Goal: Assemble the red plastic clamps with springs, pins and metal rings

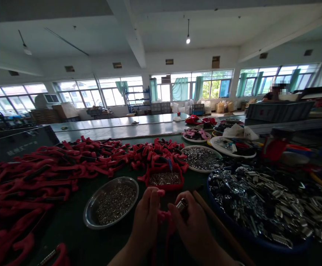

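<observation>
My left hand (146, 215) is closed round a red plastic tool body (165, 215), whose lower end hangs dim between my wrists. Pinched in the fingers of my right hand (191, 218) is a shiny ribbed metal piece (182, 204), close beside the red body; whether the two touch I cannot tell. Just beyond my hands stands a red tray (165, 187) of small metal pins (165, 178). A steel bowl (87, 218) of small metal parts sits left of my left hand. Right of my right hand lies a wooden-handled tool (219, 225), its far end hard to see.
Red tool bodies with black grips (74, 162) are heaped across the left and centre. A large blue basin (213, 210) of ribbed metal parts fills the right. Behind it stand plates of small parts (203, 159). A person (274, 94) is at the far right behind a grey crate (280, 112).
</observation>
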